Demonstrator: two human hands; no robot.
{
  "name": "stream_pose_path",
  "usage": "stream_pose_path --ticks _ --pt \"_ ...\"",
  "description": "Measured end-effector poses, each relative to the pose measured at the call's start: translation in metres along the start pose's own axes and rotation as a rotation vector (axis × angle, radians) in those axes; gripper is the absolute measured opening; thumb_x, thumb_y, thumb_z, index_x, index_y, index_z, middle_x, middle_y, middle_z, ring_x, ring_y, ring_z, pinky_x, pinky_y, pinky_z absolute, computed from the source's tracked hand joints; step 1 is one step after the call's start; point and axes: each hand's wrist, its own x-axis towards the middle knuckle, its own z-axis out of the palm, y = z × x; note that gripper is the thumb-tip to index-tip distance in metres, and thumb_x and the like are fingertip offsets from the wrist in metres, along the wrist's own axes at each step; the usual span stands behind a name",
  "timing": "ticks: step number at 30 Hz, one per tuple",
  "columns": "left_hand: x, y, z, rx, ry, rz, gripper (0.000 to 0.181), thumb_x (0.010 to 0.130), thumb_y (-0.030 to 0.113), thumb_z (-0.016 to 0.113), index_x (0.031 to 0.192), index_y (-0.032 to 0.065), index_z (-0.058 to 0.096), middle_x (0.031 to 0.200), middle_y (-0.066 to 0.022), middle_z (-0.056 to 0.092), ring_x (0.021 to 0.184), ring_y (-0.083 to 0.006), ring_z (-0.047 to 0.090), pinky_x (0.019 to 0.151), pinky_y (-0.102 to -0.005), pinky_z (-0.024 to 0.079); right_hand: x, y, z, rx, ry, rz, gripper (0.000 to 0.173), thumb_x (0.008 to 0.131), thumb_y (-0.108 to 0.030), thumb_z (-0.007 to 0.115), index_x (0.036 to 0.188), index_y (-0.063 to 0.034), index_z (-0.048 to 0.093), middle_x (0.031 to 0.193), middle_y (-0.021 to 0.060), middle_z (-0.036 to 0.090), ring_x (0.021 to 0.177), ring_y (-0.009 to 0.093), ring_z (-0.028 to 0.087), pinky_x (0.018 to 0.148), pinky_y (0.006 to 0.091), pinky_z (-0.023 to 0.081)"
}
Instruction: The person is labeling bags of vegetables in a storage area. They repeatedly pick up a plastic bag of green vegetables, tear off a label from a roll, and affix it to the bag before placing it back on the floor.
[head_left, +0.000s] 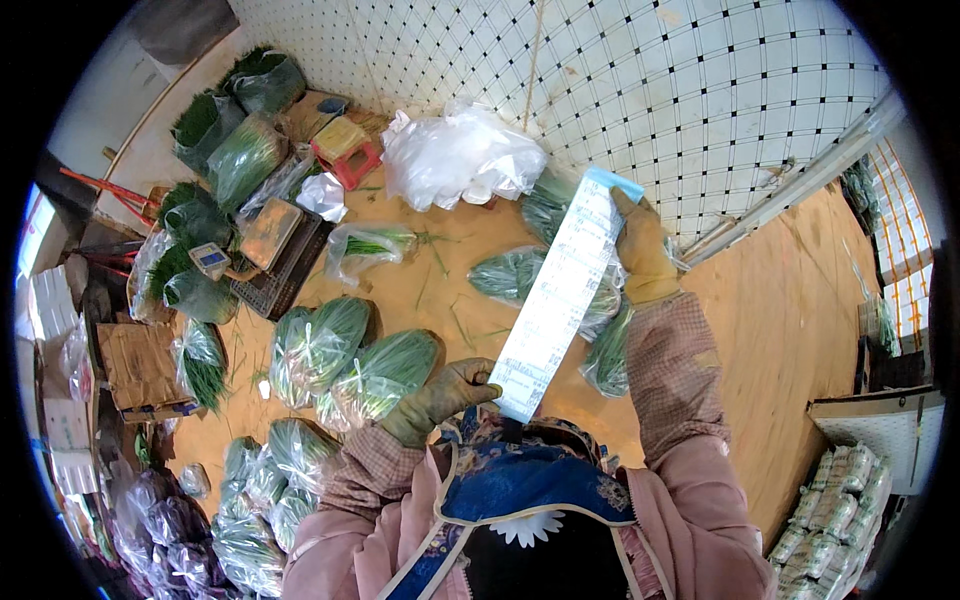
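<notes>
A long strip of printed labels (559, 296) is stretched slantwise between my two gloved hands. It bears writing and small printed codes. My left hand (454, 394) pinches its lower end between thumb and fingers. At the upper end, by a light blue edge, my right hand (643, 244) grips the strip. Behind it lie plastic-bagged bundles of long green leaves, such as the bundle (510, 274) that the strip partly covers. Close to my left hand sit more bagged green bundles (386, 367), with pale stems towards me.
A digital scale (271, 234) stands on a dark crate at left, among upright bags of greens (246, 161). White plastic bags (461, 161) are heaped by the tiled wall (600, 82), beside a red stool (346, 154). Purple bagged vegetables (176, 525) and stacked white packages (836, 502) fill the lower corners.
</notes>
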Motion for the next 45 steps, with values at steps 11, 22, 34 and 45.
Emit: stream_pose_path --ticks 11,22,34,45 --pt "-0.023 -0.020 -0.022 0.007 -0.021 0.084 0.027 0.078 0.002 0.057 0.105 -0.0002 0.054 0.090 -0.0027 0.057 0.077 -0.0078 0.051 0.070 -0.0203 0.043 0.023 -0.020 -0.019 0.130 -0.025 0.123 0.041 0.073 0.004 0.050 0.113 0.0001 0.051 0.089 0.0189 0.058 0.079 0.027 0.059 0.070 0.0304 0.049" --pt "-0.029 -0.004 -0.020 0.117 -0.003 0.046 0.028 0.079 0.003 0.054 0.107 -0.0042 0.049 0.095 -0.0068 0.057 0.085 -0.0110 0.054 0.077 -0.0230 0.045 0.016 0.000 -0.021 0.025 -0.004 0.065 0.044 0.068 0.008 0.056 0.110 -0.0007 0.053 0.095 0.0189 0.056 0.081 0.026 0.058 0.069 0.0298 0.049" --pt "-0.025 0.016 -0.014 0.167 -0.006 0.037 0.028 0.079 0.001 0.053 0.106 -0.0040 0.050 0.091 -0.0071 0.058 0.077 -0.0097 0.055 0.065 -0.0206 0.045 0.018 -0.013 -0.033 0.809 0.102 0.376 0.025 0.079 -0.004 0.056 0.103 0.0023 0.053 0.090 0.0117 0.058 0.080 0.018 0.058 0.064 0.0279 0.049" --pt "-0.020 0.005 -0.027 0.131 0.034 0.022 0.028 0.076 -0.003 0.053 0.104 -0.0041 0.050 0.090 -0.0042 0.057 0.082 -0.0090 0.053 0.076 -0.0212 0.044 0.035 -0.022 -0.019 1.389 0.207 0.868 0.023 0.080 -0.010 0.057 0.099 0.0023 0.052 0.092 0.0095 0.058 0.080 0.017 0.057 0.067 0.0283 0.048"
